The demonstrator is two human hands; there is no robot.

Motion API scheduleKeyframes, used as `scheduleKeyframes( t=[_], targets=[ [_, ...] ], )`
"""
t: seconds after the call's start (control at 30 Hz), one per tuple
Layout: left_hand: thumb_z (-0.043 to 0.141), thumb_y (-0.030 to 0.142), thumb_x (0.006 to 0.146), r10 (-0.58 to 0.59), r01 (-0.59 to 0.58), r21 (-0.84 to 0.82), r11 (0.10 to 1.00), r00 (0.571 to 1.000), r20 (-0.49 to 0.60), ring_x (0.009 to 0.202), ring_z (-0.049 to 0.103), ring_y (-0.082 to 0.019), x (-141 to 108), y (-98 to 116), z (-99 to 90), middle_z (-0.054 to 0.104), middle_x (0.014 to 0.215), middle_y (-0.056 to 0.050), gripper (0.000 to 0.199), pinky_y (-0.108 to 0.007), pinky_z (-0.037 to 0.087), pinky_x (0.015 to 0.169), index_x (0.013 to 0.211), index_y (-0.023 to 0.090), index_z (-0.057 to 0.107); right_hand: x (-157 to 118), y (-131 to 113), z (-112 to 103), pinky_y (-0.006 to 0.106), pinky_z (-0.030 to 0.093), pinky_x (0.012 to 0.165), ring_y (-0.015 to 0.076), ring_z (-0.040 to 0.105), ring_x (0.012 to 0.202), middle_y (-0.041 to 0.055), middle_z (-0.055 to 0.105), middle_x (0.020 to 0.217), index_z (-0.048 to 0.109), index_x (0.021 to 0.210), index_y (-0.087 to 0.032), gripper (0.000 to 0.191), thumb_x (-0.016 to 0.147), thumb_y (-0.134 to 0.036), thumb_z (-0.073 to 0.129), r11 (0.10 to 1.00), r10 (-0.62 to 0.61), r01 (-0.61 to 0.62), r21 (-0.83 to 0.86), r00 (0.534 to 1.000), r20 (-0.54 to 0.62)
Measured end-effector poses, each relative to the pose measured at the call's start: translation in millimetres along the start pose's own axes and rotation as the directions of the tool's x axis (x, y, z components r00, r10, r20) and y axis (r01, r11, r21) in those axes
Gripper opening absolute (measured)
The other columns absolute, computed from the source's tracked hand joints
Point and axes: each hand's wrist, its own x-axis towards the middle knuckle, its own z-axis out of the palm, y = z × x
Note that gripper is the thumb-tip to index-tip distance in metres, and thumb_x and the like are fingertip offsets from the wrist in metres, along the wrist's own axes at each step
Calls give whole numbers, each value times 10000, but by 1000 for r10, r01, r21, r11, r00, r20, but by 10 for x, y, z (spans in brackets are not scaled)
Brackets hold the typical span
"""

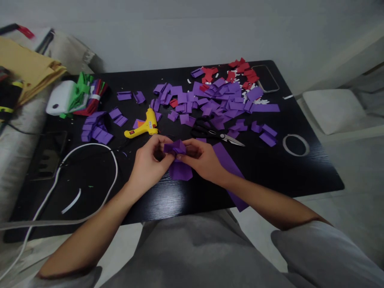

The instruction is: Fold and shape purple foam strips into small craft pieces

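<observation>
Head view showed the left hand (150, 157) and right hand (207, 159) pinching purple paper (180, 171), seemingly part-folded, many folded pieces (223, 90) done and one strip (227, 159) (lying flat) apparently left.

- The glue gun (146, 126) blocks just beyond the left hand (151, 159); the scissors (216, 134), beyond the right hand (207, 159).
- White cable (116, 167) loops at left.
- Bare table (267, 174) lies between purple strip (227, 160) and ring (296, 154).

Folded purple paper (180, 170), partly hidden, is held between 2 hands (149, 159) (206, 160).
</observation>
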Motion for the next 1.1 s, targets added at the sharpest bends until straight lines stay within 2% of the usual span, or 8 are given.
scheduleKeyframes(
  t=[0.23,0.4,0.57,0.8,0.9,0.97,1.03,1.1],
  targets=[
    [758,232,777,21,-23,-82,996,1000,-17,654,579,-125,-3,-32,29,632,768,41,226,-262,475,632,973,207,648,-9,-43,20,350,599,914,193,755,928,10,806,976,737,1023,-217,271,792,-310,843,1000,-6,7,26,1000,-19],
    [780,229,824,105,-92,-164,982,992,71,755,643,-138,-27,-22,41,697,879,4,265,-291,547,767,1051,203,646,21,-74,4,320,581,862,179,727,867,-14,785,889,740,881,-214,121,794,-287,781,999,29,-25,47,994,-104],
    [720,263,886,108,-107,-33,994,994,35,685,595,-134,-21,27,14,640,760,14,89,-278,496,680,870,199,660,69,-75,-18,390,586,966,216,760,910,0,817,906,755,909,-222,223,730,-318,845,938,213,-191,290,976,-44],
    [689,266,915,158,-163,77,984,985,63,708,588,-147,-18,-17,27,644,778,1,101,-288,449,670,846,200,721,92,-60,-10,425,552,1060,230,745,1009,20,811,1000,736,871,-223,270,678,-331,891,916,221,-215,340,975,22],
    [688,263,909,138,-142,66,988,989,51,661,563,-136,-15,-23,29,626,727,13,123,-282,423,636,812,196,724,43,-53,1,440,561,1068,232,719,1095,39,773,1119,689,1039,-239,329,776,-371,838,978,87,-75,196,995,-55],
    [682,268,909,117,-119,58,991,993,33,642,552,-131,-11,-16,22,621,702,17,145,-278,410,621,792,191,720,-20,-53,-1,451,567,1071,240,672,1207,70,709,1271,614,1182,-265,392,849,-374,790,988,-154,149,-38,968,-198],
    [672,276,913,110,-110,57,992,994,18,640,552,-132,-8,-6,14,623,692,17,162,-278,405,622,787,187,719,-87,-59,-12,497,536,1122,273,590,1346,103,616,1408,571,1223,-285,403,880,-349,771,865,-450,354,-357,861,-238],
    [663,287,919,113,-113,62,992,994,7,645,555,-136,-8,2,8,626,693,14,176,-282,408,629,786,186,719,-136,-70,-29,570,473,1182,316,536,1411,108,574,1439,598,1154,-302,303,897,-318,759,676,-617,434,-596,775,-135]
  ],
)
